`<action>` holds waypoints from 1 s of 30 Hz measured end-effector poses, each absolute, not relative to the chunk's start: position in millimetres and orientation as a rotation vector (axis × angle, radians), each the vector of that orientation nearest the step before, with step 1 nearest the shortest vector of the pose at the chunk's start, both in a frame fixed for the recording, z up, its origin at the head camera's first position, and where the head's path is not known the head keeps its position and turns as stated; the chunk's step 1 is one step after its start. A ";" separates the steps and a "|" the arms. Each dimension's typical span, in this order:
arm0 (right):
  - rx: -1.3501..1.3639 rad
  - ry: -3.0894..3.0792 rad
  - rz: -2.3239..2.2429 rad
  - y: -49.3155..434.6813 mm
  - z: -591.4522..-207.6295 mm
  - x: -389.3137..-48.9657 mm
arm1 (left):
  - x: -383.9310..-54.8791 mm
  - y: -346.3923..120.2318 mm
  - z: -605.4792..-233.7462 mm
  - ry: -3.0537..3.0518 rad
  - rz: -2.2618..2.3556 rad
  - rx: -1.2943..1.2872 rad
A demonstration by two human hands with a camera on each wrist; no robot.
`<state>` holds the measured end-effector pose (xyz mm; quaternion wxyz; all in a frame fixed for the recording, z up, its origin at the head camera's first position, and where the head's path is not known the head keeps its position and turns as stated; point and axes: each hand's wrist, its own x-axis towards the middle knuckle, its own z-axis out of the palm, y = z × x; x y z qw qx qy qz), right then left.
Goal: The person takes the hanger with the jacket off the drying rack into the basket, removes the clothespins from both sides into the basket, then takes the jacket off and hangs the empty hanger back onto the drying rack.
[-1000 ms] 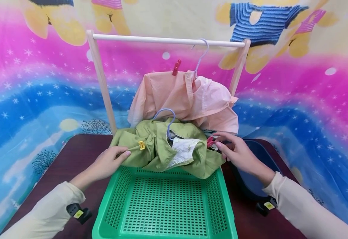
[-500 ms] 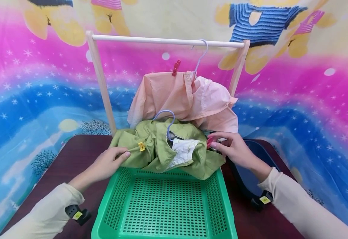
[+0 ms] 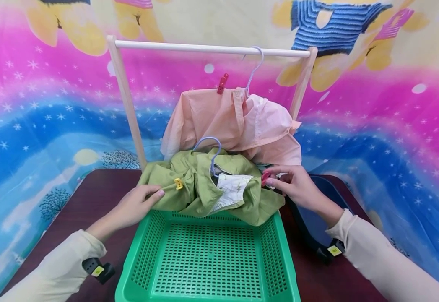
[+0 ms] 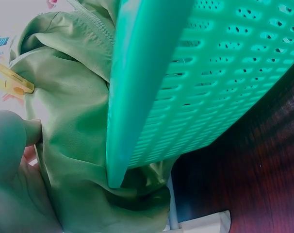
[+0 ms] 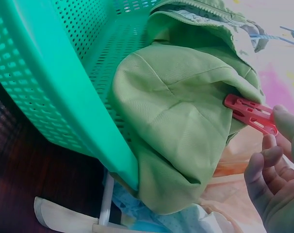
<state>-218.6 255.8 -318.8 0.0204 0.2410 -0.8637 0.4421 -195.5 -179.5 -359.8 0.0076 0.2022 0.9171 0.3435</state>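
At frame centre the green jacket (image 3: 206,197) lies over the far end of the green basket (image 3: 134,260). The left hand (image 3: 138,205) pinches its cloth near a yellow clothespin (image 3: 178,183); the right hand (image 3: 300,188) pinches a red clothespin (image 3: 265,179) at its right. Counter (image 3: 107,188) shows left of the basket; a dark blue tray (image 3: 321,222) sits close on the right. Yellow stickers (image 3: 98,271) on the wrist cameras (image 3: 109,273) are too small to read.
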 end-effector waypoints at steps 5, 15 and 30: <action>0.742 -2.695 1.329 254.1 -315.7 -218.1 | -195.7 -179.8 -359.9 2.871 1.069 0.631; 0.728 -2.725 1.237 251.6 -309.1 -217.4 | -195.7 -180.5 -360.1 2.867 1.074 0.640; 0.739 -2.715 1.181 251.8 -305.7 -216.1 | -197.0 -181.2 -361.5 2.873 1.074 0.651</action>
